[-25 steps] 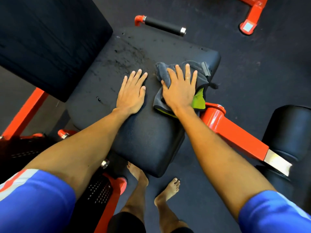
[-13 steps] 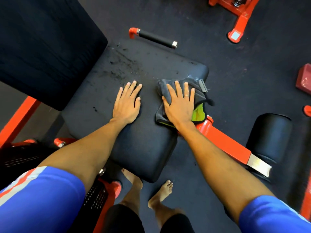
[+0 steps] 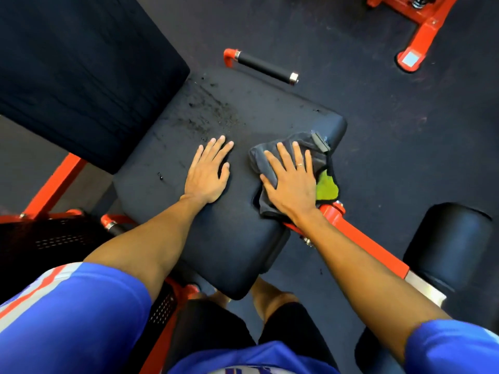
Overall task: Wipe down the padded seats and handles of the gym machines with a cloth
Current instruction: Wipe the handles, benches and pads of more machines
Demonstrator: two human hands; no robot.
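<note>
Dark rubber floor point(image 3: 405, 157) runs under everything we see. Our right hand point(image 3: 293, 182) lies flat on the cloth point(image 3: 310, 143), fingers straight and a little spread, pressing it down without curling round it; a ring point(image 3: 299, 165) sits on one finger. The cloth is grey, bunched, with a green patch point(image 3: 325, 188) showing just beside the heel of the hand. It rests on the right edge of the seat point(image 3: 216, 238), partly hanging over that edge.

Our left hand point(image 3: 206, 174) is near the right one but apart from it, palm down on the bare seat, fingers straight and close together, holding nothing. Beyond its fingertips, dark specks point(image 3: 208, 112) are scattered across the far part of the seat.

Against the far left side of the seat stands the big black back pad point(image 3: 81, 71). Past the far edge a black handle point(image 3: 263, 66) with metal ends pokes out from an orange bend. Under our right wrist an orange arm point(image 3: 364, 247) runs out towards a black roller pad point(image 3: 448, 247). Another orange frame foot point(image 3: 415, 41) stands well apart at the top right. Below the near end of the seat we can make out our bare feet point(image 3: 270, 295).
</note>
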